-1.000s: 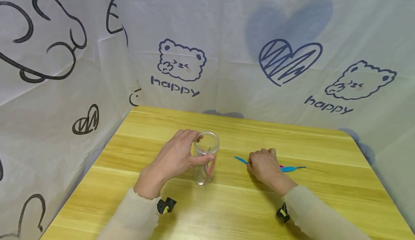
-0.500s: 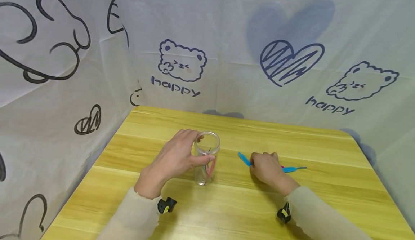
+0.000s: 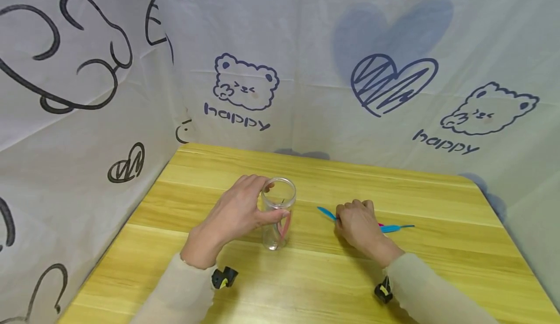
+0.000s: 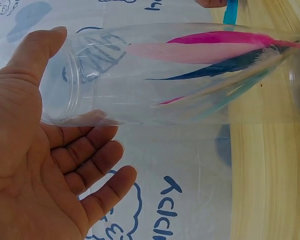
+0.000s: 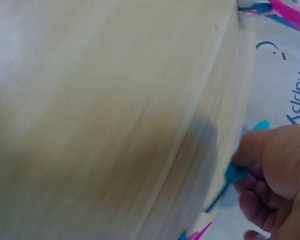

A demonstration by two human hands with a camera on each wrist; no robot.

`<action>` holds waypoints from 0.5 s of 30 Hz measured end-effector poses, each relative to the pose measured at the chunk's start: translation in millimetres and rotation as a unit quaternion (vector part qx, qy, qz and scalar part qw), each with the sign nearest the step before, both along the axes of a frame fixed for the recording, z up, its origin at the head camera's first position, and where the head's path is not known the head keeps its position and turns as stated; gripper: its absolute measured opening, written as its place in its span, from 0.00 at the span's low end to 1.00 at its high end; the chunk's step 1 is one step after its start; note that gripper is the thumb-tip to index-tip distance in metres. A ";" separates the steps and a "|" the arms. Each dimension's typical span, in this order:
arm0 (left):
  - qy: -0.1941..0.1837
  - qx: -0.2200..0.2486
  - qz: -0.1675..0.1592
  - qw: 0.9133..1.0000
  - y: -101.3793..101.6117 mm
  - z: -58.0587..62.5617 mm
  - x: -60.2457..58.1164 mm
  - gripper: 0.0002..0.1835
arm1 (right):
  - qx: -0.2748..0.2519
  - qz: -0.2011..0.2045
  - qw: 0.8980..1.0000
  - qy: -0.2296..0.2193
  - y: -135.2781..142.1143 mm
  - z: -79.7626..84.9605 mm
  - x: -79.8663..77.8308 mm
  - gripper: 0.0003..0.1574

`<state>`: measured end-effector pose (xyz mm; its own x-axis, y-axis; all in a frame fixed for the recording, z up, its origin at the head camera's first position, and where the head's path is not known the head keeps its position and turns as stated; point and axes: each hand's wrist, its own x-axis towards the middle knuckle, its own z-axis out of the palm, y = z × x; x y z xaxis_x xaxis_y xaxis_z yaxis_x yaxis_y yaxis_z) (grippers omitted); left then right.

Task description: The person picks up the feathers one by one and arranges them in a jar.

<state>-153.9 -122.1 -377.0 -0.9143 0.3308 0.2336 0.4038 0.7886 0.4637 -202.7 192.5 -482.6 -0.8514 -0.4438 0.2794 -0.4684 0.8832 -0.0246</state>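
A clear, open-topped cylindrical jar stands upright on the table. My left hand grips it near the rim, thumb on one side and fingers on the other. In the left wrist view, feathers in pink, magenta, dark blue and paler shades lean inside the jar. Right of it, my right hand pinches a light blue feather low over the table. In the right wrist view, thumb and fingertips hold this feather near its dark quill.
Another blue feather lies partly behind my right wrist, with a bit of magenta feather beside it. The wood-patterned table meets white printed cloth at the back and left.
The blue feather in my right hand turned to show its broad face half a second ago, and now shows narrower again. My left hand and the jar have stayed still.
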 end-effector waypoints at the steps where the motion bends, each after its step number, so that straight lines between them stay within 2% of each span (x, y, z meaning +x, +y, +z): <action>1: 0.000 0.000 0.000 1.000 -0.1 -0.1 -0.1 0.36 | 0.001 0.005 1.000 0.013 0.3 -0.2 0.3 0.13; 5: 0.000 0.001 -0.001 1.000 -0.5 -0.8 -0.6 0.36 | 0.002 0.018 0.999 0.043 1.3 -1.1 0.6 0.11; 12: -0.001 0.003 -0.003 1.000 -0.5 -1.2 -1.1 0.36 | -0.002 0.044 0.998 0.047 3.3 -1.4 -0.2 0.10; 15: 0.002 0.001 -0.002 1.000 -0.4 -1.4 -1.0 0.36 | -0.011 0.059 0.996 0.065 4.4 -0.7 -0.3 0.12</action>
